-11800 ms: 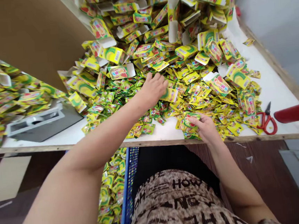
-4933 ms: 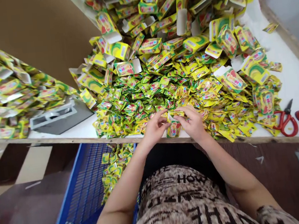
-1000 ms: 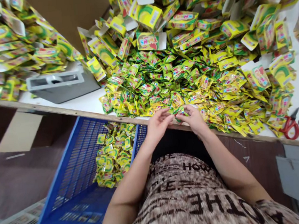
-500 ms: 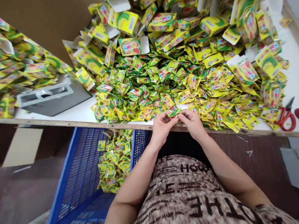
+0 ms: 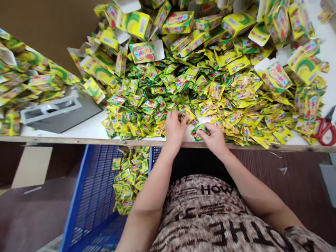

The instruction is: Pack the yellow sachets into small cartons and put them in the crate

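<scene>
Green sachet pinched in the right hand; left hand half-curled at the sachet pile, grip unclear; shirt reads "HOW", "THE".

Packets on table, boxes behind them, scissors at right, basket below at left
</scene>
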The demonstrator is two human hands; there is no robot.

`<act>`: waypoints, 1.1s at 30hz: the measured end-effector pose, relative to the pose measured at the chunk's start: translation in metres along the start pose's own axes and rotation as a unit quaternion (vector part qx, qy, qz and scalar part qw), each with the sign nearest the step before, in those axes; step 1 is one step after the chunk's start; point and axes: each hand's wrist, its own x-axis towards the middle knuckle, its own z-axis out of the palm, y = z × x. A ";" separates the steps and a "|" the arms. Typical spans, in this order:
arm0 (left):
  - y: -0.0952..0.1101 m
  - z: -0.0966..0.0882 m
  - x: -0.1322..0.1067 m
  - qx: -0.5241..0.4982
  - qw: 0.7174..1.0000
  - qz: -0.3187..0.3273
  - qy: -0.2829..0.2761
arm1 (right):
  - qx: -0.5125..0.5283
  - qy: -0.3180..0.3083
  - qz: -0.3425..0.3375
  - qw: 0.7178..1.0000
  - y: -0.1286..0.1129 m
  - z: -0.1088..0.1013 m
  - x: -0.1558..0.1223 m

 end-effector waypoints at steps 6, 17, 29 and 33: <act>0.006 -0.003 -0.004 -0.111 0.994 0.004 0.002 | 0.110 0.014 0.025 0.994 -0.019 -0.008 0.007; 0.050 0.024 -0.069 -0.390 0.914 -0.101 0.045 | 0.339 0.124 0.139 0.922 -0.031 0.020 0.005; 0.055 0.017 -0.042 -0.382 0.916 -0.113 -0.036 | 0.211 0.095 0.047 0.972 -0.029 -0.007 0.000; 0.071 0.022 -0.012 -0.244 0.952 -0.022 -0.183 | 0.014 0.200 -0.062 0.978 -0.022 -0.036 -0.004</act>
